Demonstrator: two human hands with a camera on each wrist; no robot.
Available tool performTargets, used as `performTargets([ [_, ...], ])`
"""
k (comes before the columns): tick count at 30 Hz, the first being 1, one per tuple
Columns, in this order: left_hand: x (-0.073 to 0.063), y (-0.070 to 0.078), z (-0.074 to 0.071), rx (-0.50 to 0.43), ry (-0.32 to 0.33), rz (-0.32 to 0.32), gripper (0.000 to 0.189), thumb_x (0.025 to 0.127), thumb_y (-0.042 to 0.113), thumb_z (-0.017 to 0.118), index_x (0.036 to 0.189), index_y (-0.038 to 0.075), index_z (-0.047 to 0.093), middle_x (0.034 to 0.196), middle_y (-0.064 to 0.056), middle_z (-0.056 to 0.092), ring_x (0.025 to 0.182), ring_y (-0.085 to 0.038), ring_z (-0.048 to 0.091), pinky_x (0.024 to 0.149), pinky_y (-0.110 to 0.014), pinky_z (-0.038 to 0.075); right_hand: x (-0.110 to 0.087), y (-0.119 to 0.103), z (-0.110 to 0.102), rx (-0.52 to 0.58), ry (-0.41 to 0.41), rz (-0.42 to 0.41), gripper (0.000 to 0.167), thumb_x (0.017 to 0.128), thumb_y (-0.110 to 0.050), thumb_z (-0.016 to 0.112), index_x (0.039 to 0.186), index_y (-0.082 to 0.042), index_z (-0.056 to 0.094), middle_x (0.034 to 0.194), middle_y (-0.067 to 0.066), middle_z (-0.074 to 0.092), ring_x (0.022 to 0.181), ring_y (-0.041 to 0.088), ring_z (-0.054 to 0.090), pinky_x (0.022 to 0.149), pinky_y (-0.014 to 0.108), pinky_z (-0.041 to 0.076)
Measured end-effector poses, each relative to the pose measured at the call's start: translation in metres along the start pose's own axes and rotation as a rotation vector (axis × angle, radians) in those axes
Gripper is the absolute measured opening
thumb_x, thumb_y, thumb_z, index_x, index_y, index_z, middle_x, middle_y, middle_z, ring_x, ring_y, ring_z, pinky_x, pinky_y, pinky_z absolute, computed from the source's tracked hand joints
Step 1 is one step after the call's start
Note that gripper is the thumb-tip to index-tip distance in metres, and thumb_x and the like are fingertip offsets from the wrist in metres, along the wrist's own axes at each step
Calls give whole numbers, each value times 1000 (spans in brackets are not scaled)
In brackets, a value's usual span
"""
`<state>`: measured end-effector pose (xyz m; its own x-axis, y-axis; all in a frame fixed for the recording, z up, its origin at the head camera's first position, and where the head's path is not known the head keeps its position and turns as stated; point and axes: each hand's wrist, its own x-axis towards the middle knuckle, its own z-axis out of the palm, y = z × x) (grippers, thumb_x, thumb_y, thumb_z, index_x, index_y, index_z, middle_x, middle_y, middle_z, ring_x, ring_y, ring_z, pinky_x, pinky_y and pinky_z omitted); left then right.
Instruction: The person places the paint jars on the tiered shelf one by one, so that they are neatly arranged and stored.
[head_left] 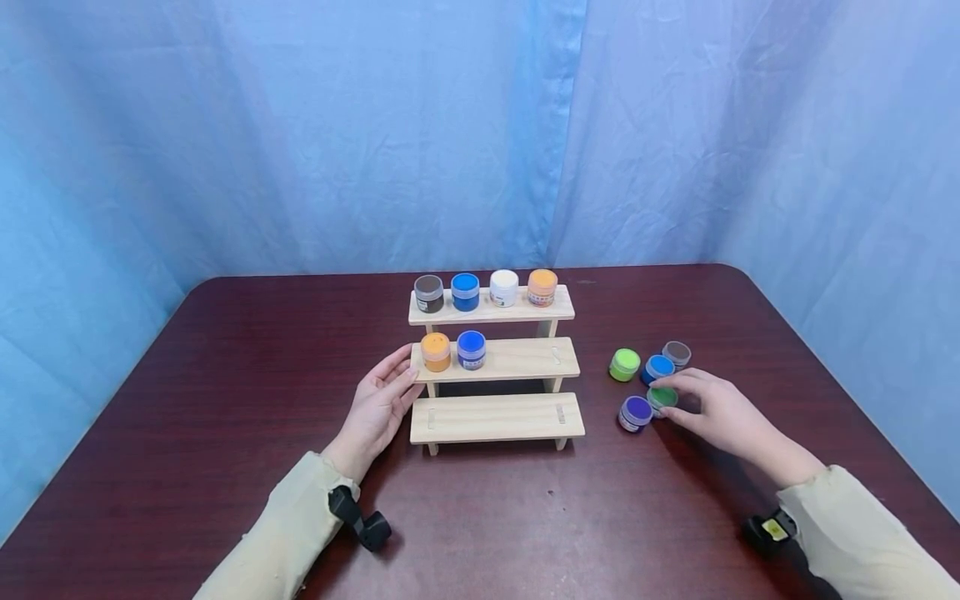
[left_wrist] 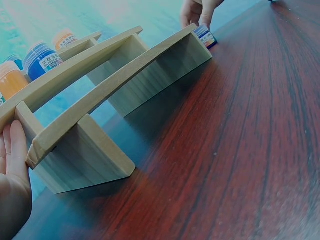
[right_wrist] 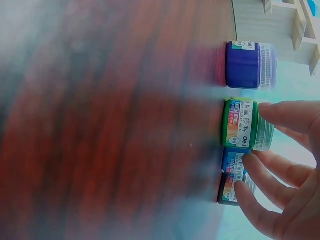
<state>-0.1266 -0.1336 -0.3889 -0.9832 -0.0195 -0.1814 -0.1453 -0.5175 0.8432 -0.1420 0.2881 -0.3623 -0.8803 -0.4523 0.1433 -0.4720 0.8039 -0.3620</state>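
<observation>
A three-tier wooden stand (head_left: 495, 417) stands on the table. My left hand (head_left: 378, 408) holds the left end of its middle shelf, the thumb at the front corner; in the left wrist view straight fingers (left_wrist: 18, 150) lie against the leg under that shelf. To the right, my right hand (head_left: 720, 417) pinches a green paint jar (right_wrist: 240, 124) around its clear lid, thumb and index on opposite sides. The jar stands upright among others: a purple jar (head_left: 635, 414), a light green jar (head_left: 624, 365), a blue jar (head_left: 657, 369) and a dark brown jar (head_left: 677, 354).
On the top shelf sit a dark jar (head_left: 429, 294), a blue jar (head_left: 465, 292), a white jar (head_left: 504, 288) and a light orange jar (head_left: 542, 288). An orange jar (head_left: 436, 352) and a blue-violet jar (head_left: 472, 350) occupy the middle shelf's left half. Blue curtains (head_left: 480, 133) hang behind.
</observation>
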Motion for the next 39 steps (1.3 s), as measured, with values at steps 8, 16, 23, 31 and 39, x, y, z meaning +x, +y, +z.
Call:
performTargets([
  [8,0,1,0,-2,-2,-5,53,96,-8,41,146,-1,28,97,4,54,87,-1,61,80,-15,52,0,1,-3,0,-11,21,31,80,-7,72,110,-4,64,105,14,63,96,35,62,82,54,52],
  [16,0,1,-1,26,-4,0,53,96,-7,41,147,-2,26,99,4,54,89,-1,61,81,-16,52,0,0,-4,-9,8,5,30,78,-8,75,106,-4,66,102,13,64,94,33,62,80,53,53],
  [23,0,1,-1,20,-6,-1,52,96,-7,41,146,-2,27,99,4,54,88,-1,61,81,-16,52,-3,-1,-10,-12,32,35,31,77,-8,75,107,-5,66,99,11,64,90,31,63,77,49,55],
  [31,-1,1,-1,18,-3,-1,52,96,-7,41,146,-2,28,97,4,55,88,-1,61,81,-16,52,-5,-6,-14,-28,201,-39,34,73,-9,80,105,-9,68,95,1,63,80,15,59,70,25,54],
  [39,-1,1,-1,25,-8,0,52,97,-6,42,146,-2,27,98,5,55,89,-1,61,82,-16,52,-2,-16,-6,59,434,-126,40,64,6,80,101,-4,69,94,1,61,83,-10,49,75,0,42],
])
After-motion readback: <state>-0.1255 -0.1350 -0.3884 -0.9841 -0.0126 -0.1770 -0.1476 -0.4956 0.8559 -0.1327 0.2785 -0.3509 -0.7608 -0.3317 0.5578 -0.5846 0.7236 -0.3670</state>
